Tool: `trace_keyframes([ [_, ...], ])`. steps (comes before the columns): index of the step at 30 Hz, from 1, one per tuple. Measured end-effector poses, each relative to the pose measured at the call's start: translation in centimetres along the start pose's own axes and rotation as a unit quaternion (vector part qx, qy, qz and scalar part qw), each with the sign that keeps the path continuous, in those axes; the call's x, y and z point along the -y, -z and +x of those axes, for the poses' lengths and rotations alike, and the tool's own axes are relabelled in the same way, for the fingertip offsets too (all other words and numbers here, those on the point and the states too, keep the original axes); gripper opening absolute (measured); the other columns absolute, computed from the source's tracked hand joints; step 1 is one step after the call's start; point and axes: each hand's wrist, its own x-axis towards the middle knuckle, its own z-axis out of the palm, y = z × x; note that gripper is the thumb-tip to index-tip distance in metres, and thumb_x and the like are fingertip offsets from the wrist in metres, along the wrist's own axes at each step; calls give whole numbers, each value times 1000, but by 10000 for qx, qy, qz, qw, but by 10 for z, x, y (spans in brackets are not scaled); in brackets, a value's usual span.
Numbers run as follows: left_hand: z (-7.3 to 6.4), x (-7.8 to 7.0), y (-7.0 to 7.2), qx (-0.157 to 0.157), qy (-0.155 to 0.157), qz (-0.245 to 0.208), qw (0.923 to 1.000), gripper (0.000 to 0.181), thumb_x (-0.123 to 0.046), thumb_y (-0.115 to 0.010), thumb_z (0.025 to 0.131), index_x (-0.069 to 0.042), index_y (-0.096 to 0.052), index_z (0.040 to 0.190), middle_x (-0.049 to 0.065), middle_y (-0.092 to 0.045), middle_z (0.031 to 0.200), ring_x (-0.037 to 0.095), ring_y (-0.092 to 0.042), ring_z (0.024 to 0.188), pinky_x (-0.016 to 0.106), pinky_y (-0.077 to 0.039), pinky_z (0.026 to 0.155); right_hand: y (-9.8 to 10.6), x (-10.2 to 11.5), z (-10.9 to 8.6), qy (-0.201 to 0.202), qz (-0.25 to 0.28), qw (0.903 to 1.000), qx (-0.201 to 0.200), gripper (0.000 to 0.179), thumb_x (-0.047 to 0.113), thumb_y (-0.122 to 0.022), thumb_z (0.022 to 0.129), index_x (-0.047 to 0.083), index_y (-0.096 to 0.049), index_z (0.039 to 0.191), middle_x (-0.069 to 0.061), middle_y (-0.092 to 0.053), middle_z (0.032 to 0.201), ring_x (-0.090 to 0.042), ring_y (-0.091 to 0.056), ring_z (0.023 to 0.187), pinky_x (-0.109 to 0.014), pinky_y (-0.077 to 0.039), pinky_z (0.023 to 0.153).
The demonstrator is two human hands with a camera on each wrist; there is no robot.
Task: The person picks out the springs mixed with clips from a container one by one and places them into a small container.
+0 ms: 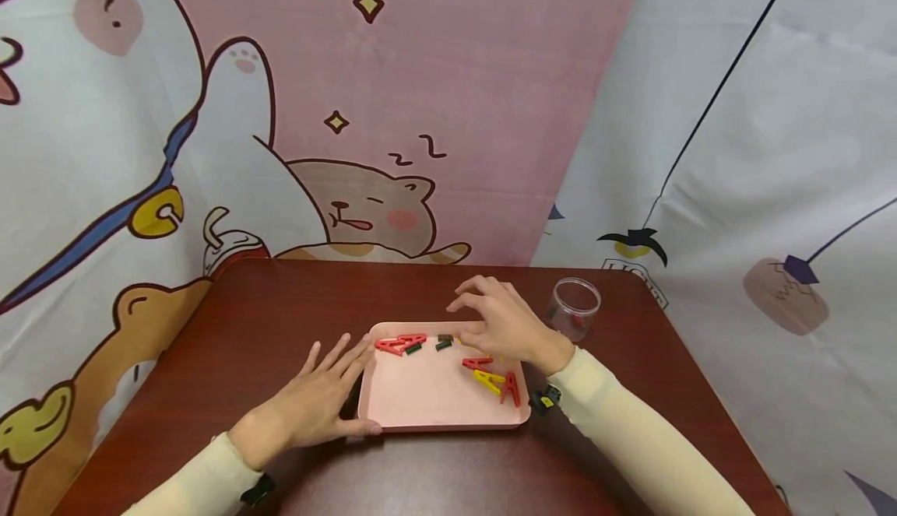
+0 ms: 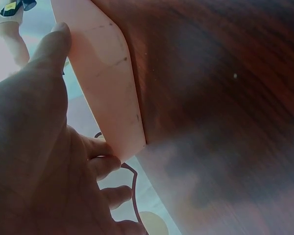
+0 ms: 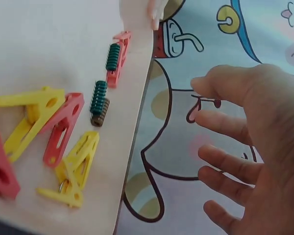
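My left hand (image 1: 315,399) lies at the left end of a pink tray (image 1: 420,403), fingers spread. Its thumb (image 2: 56,46) touches the near rim, and its fingertips reach the left side. Raised over the tray's far right part is my right hand (image 1: 508,321), fingers loosely bent and holding nothing. Under and beside it lie red clips (image 1: 510,390) and yellow clips (image 1: 488,380); one yellow clip (image 3: 78,166) shows near the rim in the right wrist view. Along the far rim are green coils (image 3: 99,97), a brown coil (image 3: 103,112) and further red clips (image 1: 401,342).
A clear round jar (image 1: 575,310) stands on the brown table (image 1: 294,298) behind and right of the tray, with something small and red low in it. A cartoon-printed cloth (image 1: 490,111) hangs behind the table.
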Motion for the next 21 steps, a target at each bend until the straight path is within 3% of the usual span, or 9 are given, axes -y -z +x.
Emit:
trace_keyframes([
  [13, 1, 0, 0, 33, 20, 75, 10000, 127, -90, -72, 96, -3, -37, 182, 16, -29, 194, 54, -27, 179, 90, -22, 135, -18, 10, 19, 629, -41, 9964, 559, 36, 36, -95, 98, 21, -88, 131, -5, -73, 149, -29, -65, 141, -59, -53, 119],
  [21, 0, 1, 0, 26, 14, 98, 9999, 126, -88, -73, 96, -3, -37, 182, 16, -28, 194, 54, -27, 179, 90, -22, 135, -32, 13, 27, 942, 52, 9912, 928, 31, 28, -93, 100, 18, -89, 129, -10, -72, 152, -32, -65, 142, -60, -53, 120],
])
